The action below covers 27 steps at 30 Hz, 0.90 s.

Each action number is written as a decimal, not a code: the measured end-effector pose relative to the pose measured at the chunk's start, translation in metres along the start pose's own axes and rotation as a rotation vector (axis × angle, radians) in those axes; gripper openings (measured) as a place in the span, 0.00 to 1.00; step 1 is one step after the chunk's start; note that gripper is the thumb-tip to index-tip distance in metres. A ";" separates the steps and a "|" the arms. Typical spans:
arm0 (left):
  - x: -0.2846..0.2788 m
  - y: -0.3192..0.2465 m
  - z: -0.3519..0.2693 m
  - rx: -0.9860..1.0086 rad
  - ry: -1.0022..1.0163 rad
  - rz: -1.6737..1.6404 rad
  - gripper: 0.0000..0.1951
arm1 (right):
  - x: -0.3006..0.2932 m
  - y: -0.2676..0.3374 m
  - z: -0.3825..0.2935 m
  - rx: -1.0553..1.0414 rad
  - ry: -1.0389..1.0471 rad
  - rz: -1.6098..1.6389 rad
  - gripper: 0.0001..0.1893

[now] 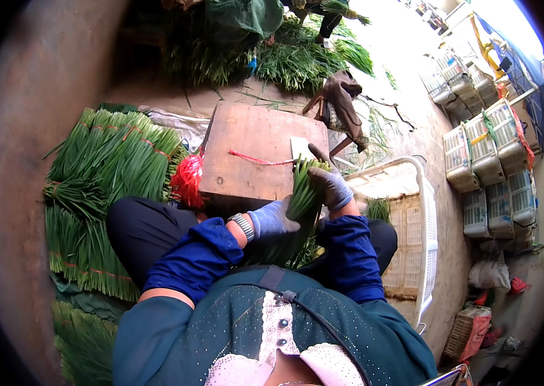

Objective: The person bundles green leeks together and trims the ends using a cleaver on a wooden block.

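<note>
A bunch of long green leaves, probably Chinese chives (304,190), is between my gloved hands at the right front corner of a wooden box (257,144). My right hand (329,186) grips its pale cut ends. My left hand (274,219) supports the leaves lower down, thumb and fingers around their left side. The leaf tips hang towards my lap. On the box top lie a red tie strip (260,159) and a small white card (301,147), which the bunch partly hides. A tuft of red plastic strands (188,178) hangs at the box's left side.
Tied green bundles (117,149) are stacked at my left. A white plastic basket (426,231) stands at my right. Beyond the box are a stool with a brown cloth (342,96) and a heap of loose greens (296,62), near another person. Stacked crates (494,144) stand far right.
</note>
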<state>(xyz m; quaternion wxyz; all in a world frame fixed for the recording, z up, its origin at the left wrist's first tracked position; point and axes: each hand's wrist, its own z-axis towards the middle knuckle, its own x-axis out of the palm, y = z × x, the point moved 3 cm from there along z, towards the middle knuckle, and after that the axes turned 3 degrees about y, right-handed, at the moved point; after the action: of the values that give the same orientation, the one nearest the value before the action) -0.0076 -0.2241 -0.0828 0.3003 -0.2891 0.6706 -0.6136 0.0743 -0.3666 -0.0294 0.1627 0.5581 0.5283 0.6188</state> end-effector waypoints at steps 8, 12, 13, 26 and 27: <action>0.015 0.014 0.003 0.095 0.129 -0.028 0.37 | 0.011 0.006 -0.013 0.032 0.128 -0.006 0.34; 0.016 -0.011 0.000 0.124 0.089 -0.115 0.36 | 0.010 0.016 -0.021 -0.076 -0.033 -0.138 0.19; 0.016 -0.018 -0.001 0.144 0.091 -0.114 0.36 | 0.012 0.024 -0.022 -0.094 -0.060 -0.200 0.17; -0.057 0.068 -0.006 -0.461 -0.163 0.843 0.22 | 0.090 0.182 -0.083 -0.973 -0.383 -1.075 0.12; -0.070 0.071 -0.007 -0.433 -0.417 0.805 0.24 | 0.091 0.172 -0.077 -0.957 -0.355 -1.070 0.12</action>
<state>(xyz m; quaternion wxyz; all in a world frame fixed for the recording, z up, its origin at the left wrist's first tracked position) 0.0318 -0.1611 -0.1501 0.5739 -0.1797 0.7667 -0.2249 0.0456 -0.3980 0.1753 0.7507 0.1839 0.3663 0.5181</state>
